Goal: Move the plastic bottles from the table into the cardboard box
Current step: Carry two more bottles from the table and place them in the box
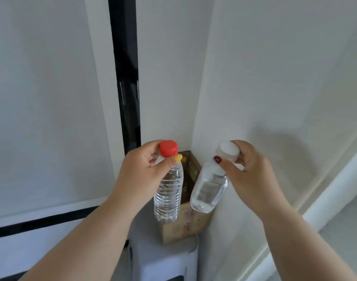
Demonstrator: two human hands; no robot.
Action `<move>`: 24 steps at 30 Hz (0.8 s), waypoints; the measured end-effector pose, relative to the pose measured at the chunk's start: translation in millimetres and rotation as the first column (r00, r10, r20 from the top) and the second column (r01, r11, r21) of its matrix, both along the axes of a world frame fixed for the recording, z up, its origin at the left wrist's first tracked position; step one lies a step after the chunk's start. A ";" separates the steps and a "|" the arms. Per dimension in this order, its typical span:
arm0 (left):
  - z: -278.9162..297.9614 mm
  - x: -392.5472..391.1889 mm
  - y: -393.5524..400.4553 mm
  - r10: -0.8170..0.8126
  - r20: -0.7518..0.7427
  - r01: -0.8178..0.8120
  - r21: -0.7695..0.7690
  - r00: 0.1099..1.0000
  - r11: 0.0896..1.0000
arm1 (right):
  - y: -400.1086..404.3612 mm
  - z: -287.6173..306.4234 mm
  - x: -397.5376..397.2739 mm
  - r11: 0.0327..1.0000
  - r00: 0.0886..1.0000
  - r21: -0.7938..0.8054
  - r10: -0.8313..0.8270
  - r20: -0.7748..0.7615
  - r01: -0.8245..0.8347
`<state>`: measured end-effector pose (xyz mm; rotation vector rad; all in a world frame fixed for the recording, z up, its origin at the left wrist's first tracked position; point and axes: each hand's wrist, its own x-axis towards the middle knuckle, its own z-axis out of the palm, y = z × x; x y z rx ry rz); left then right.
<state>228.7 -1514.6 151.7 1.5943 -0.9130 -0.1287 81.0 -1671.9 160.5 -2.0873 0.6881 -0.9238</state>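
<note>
We note two clear bottles held aloft above the cardboard box (181, 226) — the red-capped bottle (168, 191) hangs upright, pinched at its neck by the left hand (141, 171); the white-capped bottle (211, 189) tilts, its cap gripped by the right hand (248, 173); the box stands on a white stool (163, 258) in the wall corner.

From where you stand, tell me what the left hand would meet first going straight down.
Probably the cardboard box: the left hand dangles the red-capped bottle above its opening, so the bottle's base would enter first. Depth is uncertain.
</note>
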 end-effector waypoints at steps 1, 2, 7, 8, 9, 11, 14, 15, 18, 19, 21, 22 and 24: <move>-5.2 19.5 -15.6 0.003 -0.026 -0.003 0.006 1.000 1.000 | -15.5 -5.0 18.5 1.000 1.000 0.013 0.006 -0.017 -0.006; -10.8 37.1 -30.6 0.004 -0.050 -0.003 0.015 0.999 1.000 | -28.9 -10.3 35.2 0.999 0.999 0.028 0.019 -0.033 -0.018; -47.0 102.5 -92.9 -0.002 -0.098 0.015 0.137 0.995 0.990 | -86.0 -44.0 104.5 0.991 0.983 0.094 0.105 -0.148 -0.091; -56.8 115.3 -105.7 -0.004 -0.121 0.025 0.170 0.993 0.985 | -98.4 -55.6 118.6 0.991 0.977 0.093 0.115 -0.179 -0.099; -65.5 124.8 -115.7 -0.008 -0.151 0.037 0.190 0.989 0.981 | -108.2 -67.5 130.2 0.990 0.968 0.089 0.127 -0.217 -0.110; -87.0 142.2 -134.2 -0.001 -0.193 0.049 0.243 0.981 0.969 | -126.7 -95.1 151.7 0.987 0.936 0.097 0.153 -0.316 -0.129; -120.8 158.9 -155.4 0.004 -0.197 0.063 0.332 0.980 0.941 | -148.2 -134.2 175.9 0.981 0.872 0.117 0.190 -0.451 -0.153; -132.7 164.6 -163.2 0.009 -0.193 0.065 0.372 0.981 0.926 | -155.4 -147.7 183.6 0.979 0.849 0.124 0.202 -0.489 -0.162; -164.2 177.0 -181.9 0.004 -0.140 0.069 0.516 0.990 0.854 | -170.2 -182.4 200.1 0.976 0.772 0.135 0.218 -0.597 -0.171; -174.1 180.2 -188.2 -0.006 -0.111 0.068 0.569 0.994 0.820 | -175.5 -194.9 205.4 0.975 0.756 0.144 0.220 -0.616 -0.167; -190.8 184.5 -197.3 -0.021 -0.012 0.023 0.676 1.000 0.737 | -182.5 -215.7 212.7 0.975 0.724 0.170 0.219 -0.654 -0.141; -197.9 186.3 -200.8 -0.027 0.040 -0.009 0.714 0.999 0.700 | -185.4 -224.3 215.7 0.974 0.710 0.185 0.220 -0.669 -0.127; -212.8 190.7 -206.7 -0.046 0.110 -0.054 0.759 0.993 0.649 | -191.2 -239.9 221.3 0.972 0.688 0.207 0.223 -0.691 -0.107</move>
